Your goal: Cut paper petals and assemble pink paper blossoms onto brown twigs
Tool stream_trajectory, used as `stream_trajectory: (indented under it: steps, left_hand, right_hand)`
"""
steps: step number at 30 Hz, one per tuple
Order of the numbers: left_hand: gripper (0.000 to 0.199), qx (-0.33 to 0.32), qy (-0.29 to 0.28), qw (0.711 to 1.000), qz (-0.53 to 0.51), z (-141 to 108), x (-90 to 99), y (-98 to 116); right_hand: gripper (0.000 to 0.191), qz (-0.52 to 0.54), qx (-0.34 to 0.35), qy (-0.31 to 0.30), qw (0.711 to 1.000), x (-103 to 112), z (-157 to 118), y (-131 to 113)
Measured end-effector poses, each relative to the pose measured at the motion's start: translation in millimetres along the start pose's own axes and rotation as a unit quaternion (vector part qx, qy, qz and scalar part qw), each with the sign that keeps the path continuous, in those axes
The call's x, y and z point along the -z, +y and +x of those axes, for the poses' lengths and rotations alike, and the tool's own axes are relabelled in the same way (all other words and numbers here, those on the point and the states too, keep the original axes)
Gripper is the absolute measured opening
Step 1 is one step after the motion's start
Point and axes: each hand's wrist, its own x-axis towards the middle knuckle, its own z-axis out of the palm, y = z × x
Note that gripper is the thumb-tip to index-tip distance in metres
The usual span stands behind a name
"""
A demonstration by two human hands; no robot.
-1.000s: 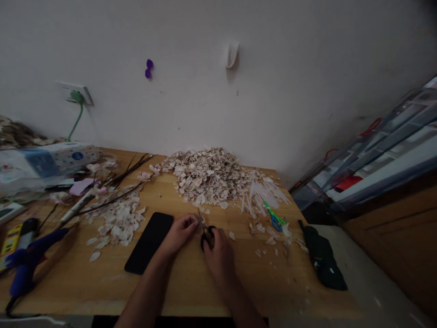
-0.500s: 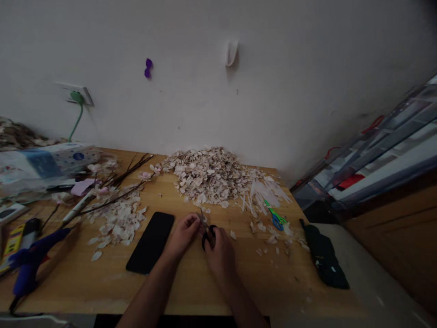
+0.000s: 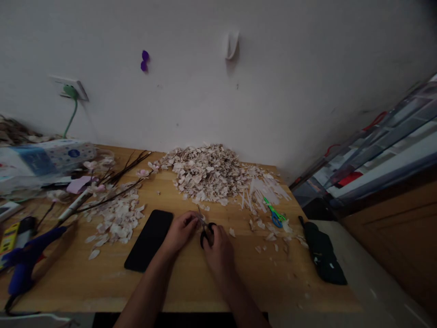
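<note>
Fingers and thumb of my right hand (image 3: pixel 218 248) are through the black handles of a pair of scissors (image 3: pixel 206 231), whose blades point up and left. Beside the blades, my left hand (image 3: pixel 180 231) pinches a small pale piece, probably a petal, largely hidden by the fingertips. The blade tips are close to my left fingertips. Behind both hands lies a large heap of dried pale petals (image 3: pixel 208 173). A black phone (image 3: pixel 149 240) lies flat just left of my left hand.
At left are a smaller petal pile (image 3: pixel 119 218), blossom twigs (image 3: pixel 131 168), a blue glue gun (image 3: pixel 25 262) and a tissue pack (image 3: pixel 51 157). At right are translucent strips (image 3: pixel 262 189), green-blue scissors (image 3: pixel 276 217) and a dark pouch (image 3: pixel 324 255).
The view has shifted slightly, so everything sits a little higher and further left. The scissor blades look closer together, and both hands keep nearly the same pose.
</note>
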Motion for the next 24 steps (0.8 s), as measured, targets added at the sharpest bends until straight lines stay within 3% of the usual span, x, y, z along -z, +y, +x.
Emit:
stream_trajectory:
  steps: [24]
  left_hand:
    - [0.014, -0.006, -0.021, 0.995, 0.096, 0, 15.0, 5]
  right_hand:
    - [0.028, -0.017, 0.009, -0.036, 0.999, 5, -1, -3]
